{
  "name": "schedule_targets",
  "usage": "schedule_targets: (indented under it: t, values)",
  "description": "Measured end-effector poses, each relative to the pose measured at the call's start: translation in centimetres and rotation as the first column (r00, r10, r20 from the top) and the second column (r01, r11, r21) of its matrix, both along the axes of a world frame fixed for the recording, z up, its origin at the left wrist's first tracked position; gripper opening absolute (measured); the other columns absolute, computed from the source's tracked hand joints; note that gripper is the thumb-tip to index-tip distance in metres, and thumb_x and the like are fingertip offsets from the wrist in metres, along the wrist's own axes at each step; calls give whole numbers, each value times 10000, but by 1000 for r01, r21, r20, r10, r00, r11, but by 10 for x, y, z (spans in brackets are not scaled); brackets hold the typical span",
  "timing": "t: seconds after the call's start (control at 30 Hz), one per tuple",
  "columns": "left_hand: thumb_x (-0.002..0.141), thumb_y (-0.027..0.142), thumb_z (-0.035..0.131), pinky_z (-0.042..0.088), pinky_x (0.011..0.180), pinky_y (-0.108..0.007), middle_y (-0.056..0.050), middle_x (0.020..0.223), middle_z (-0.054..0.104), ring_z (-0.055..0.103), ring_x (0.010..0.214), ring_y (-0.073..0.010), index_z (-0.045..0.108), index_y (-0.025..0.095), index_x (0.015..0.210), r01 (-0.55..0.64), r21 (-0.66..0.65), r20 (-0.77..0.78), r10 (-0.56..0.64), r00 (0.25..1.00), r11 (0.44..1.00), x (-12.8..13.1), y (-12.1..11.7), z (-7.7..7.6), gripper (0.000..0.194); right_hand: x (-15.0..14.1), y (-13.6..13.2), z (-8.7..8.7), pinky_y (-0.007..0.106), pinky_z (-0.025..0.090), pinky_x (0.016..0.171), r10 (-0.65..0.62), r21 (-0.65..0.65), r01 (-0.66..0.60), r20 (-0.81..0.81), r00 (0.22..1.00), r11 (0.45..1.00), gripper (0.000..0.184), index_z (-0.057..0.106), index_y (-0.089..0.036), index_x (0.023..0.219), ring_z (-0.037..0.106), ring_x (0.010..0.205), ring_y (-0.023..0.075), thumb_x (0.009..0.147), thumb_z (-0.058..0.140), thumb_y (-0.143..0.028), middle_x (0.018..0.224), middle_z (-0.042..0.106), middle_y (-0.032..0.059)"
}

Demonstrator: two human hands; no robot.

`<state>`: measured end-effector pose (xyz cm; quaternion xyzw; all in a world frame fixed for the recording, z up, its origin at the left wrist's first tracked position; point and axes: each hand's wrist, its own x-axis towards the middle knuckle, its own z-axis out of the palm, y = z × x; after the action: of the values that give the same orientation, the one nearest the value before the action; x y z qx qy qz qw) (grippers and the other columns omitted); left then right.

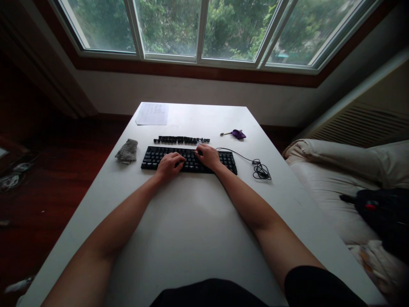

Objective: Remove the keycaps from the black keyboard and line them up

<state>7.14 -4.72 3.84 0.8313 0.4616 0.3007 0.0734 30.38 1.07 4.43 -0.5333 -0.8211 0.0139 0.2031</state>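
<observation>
A black keyboard (153,158) lies on the white table, with its left and right key blocks showing. My left hand (170,166) rests on its left-middle part, fingers bent over the keys and the thumb a little apart from them. Toward the keyboard's far edge, my right hand (208,156) has its fingers drawn together in a pinch. Whatever is between those fingertips is too small to make out. Just beyond the keyboard, loose black keycaps (177,140) stand in rows, and a small clear item (199,141) sits beside the right fingertips.
A grey cloth (127,152) lies left of the keyboard. To the right are a coiled black cable (261,170) and a purple item (238,134) beside a small brush (225,134). Paper (152,114) lies at the table's far left corner. A sofa (332,175) stands at right.
</observation>
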Motion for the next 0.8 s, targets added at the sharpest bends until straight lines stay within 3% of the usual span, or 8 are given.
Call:
schedule_targets:
  t: [0.8]
  values:
    - [931,273,552,461,886,-397,-52,1061,684,622,994,-232,714,259,1039,2,-1,-2,-2,1000,1000,0,0,0,195,0,1,-3,292,362,684,-2,10,2,-4,1000,1000,245,679,-260,1018,594,865,208,964,512,-430,1062,675,44]
